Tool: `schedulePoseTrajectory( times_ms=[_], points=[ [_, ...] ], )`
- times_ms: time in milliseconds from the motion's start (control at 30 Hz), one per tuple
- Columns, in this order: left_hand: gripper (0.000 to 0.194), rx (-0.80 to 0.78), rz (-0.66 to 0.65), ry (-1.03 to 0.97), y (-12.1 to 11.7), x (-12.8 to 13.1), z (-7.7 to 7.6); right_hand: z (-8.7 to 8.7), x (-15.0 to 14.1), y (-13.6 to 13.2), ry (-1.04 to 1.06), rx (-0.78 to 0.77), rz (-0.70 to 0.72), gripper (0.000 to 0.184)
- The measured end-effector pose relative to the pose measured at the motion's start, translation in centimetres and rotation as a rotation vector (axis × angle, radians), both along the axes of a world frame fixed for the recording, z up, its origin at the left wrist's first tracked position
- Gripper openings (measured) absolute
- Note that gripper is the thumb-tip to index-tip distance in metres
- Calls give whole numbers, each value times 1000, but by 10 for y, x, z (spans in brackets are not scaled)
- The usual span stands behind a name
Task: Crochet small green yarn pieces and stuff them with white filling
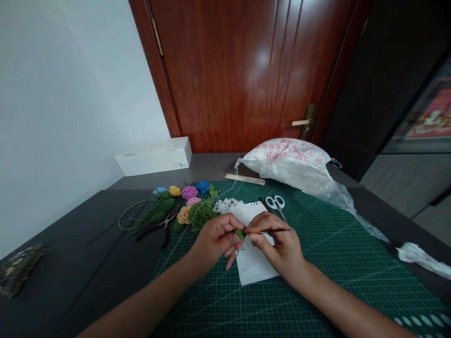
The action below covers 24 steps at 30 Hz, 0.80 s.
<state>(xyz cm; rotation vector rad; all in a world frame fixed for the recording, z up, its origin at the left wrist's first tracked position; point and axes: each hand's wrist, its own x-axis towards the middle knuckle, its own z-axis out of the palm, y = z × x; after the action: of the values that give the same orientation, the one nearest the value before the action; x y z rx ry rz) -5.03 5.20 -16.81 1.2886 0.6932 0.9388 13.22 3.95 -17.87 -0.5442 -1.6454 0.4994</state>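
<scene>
while left hand fingers pinch the green piece above the paper's left edge, right hand fingers close round a thin tool; piece probably light, soft, best gripped by its rim.

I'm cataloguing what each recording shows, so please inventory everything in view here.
door: one, reddish-brown, back
wall: one, pale, left
cabinet: one, dark, right
framed picture: one, mostly red, far right
tabletop: one, dark grey, beneath mat
cutting mat: one, green, centre
box: one, white, back left
plastic bag: one, white, back right
ruler: one, cream, mat's far edge
flowers: at least six, mixed colours, left of centre
leaves: several, green, beside flowers
green yarn: one bunch, by flowers
fluffy heap: one, whitish, behind hands
pliers: one, black-handled, left
scissors: one, white-handled, beside paper
paper: one, white, beneath hands
patterned item: one, brownish, left edge
crumpled item: one, white, right edge
small piece: one, green, left fingers
slim tool: one, dark, right fingers
hands: two, left and right, centre
</scene>
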Motion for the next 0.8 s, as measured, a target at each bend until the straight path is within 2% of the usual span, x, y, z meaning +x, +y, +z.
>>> schedulePoseTrajectory(
  times_ms=[200,433,600,800],
  points=[
    [20,72,61,-110,3,0,0,8,9,-5,91,-54,-156,6],
    [20,105,65,-139,3,1,0,3,2,-7,172,-138,-73,2],
    [20,85,68,-117,1,2,1,6,0,-8,211,-224,-33,11],
    [21,90,65,-96,1,1,0,7,-1,-8,203,-231,-47,15]
  ],
)
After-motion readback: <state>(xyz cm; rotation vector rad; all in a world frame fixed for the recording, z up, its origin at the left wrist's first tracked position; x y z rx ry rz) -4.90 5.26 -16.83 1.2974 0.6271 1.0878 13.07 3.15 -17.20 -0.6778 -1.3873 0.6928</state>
